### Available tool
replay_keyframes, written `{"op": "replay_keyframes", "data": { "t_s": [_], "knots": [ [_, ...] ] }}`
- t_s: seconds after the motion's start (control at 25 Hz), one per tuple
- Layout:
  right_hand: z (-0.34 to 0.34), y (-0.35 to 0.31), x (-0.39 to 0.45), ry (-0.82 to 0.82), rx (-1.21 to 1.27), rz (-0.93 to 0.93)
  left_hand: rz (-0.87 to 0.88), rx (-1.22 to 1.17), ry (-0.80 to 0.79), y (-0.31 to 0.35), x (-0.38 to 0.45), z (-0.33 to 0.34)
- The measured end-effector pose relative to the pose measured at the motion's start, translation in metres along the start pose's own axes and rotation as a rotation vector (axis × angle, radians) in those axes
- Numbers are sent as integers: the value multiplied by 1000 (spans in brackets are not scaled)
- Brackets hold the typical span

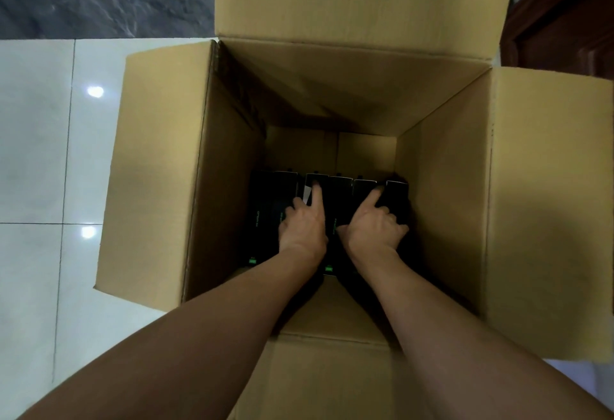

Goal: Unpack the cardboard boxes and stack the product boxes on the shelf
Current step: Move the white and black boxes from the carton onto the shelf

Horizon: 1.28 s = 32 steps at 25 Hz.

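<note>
From the head view, the bottom of the cardboard box lies in deep shadow, so the black product boxes there blur into one another; about five or six top edges show in a row in the lower middle of the frame, and an exact count is hard to make. Their near ends are covered by the two forearms, and the printing on them is too small to read beyond small green marks.

One cardboard box stands open with four flaps spread, the near flap cut off at the bottom edge.

The left hand reaches among the boxes, forefinger straight, other fingers curled down into a gap. The right hand does the same farther right. Whether either grips a box, I cannot tell.

White floor tiles fill the left of the frame.
</note>
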State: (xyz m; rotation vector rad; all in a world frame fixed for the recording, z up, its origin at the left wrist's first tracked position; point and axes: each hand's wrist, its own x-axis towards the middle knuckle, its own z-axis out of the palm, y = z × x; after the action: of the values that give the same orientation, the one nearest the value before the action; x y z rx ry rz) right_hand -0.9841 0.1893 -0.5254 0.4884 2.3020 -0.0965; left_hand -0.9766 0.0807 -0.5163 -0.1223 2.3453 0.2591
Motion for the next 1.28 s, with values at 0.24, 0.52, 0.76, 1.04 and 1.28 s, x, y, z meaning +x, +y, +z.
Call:
{"op": "replay_keyframes", "data": {
  "t_s": [0.24, 0.52, 0.76, 1.04, 1.28],
  "knots": [
    [-1, -2, 8, -39, 43, 10, -26, -22, 22, 6, 1, 2],
    [12, 1, 1, -7, 236, 62, -98, -237, 27, 14, 2, 11],
    [4, 10, -2, 56, 349, 55, -91, -292, 67, 17, 6, 10],
    [-9, 19, -6, 108, 516, 124, -143, -400, 139, 22, 3, 10],
    [-14, 23, -16, 156, 529, 77, -166, -433, 143, 19, 0, -4]
  ]
}}
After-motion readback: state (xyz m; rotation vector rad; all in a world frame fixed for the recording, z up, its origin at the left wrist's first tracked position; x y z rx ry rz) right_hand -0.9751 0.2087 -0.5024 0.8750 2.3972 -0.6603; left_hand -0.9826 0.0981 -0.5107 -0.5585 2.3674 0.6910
